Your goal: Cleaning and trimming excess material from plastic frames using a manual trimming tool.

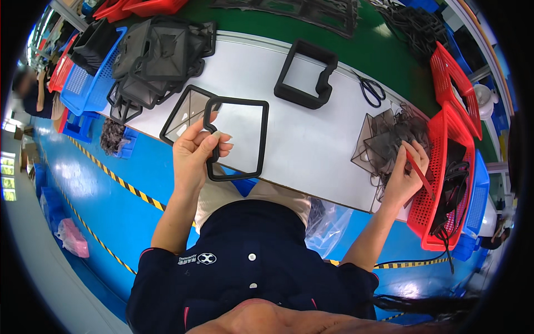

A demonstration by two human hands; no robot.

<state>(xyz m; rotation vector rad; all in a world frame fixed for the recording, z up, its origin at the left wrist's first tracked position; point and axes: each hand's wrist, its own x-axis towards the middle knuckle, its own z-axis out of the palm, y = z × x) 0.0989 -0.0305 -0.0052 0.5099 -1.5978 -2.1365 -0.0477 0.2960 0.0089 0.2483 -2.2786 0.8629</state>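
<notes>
My left hand (193,149) pinches the left side of a black, rounded rectangular frame (264,139), which is notched where my fingers hold it. The opening of this frame shows the white table through it. Just behind it lies another black frame (190,109) with thin grey mesh stretched across. On the right, my right hand (406,177) is closed around a slim red tool (418,171), whose exact kind I cannot make out. That hand rests at the near edge of a heap of crumpled dark mesh scraps (384,142).
A pile of meshed black frames (167,55) covers the table's left end. Farther back stand a neat stack of black frames (300,96) and black-handled scissors (370,90). Red baskets (439,183) border the right edge; a blue basket (92,86) stands at left.
</notes>
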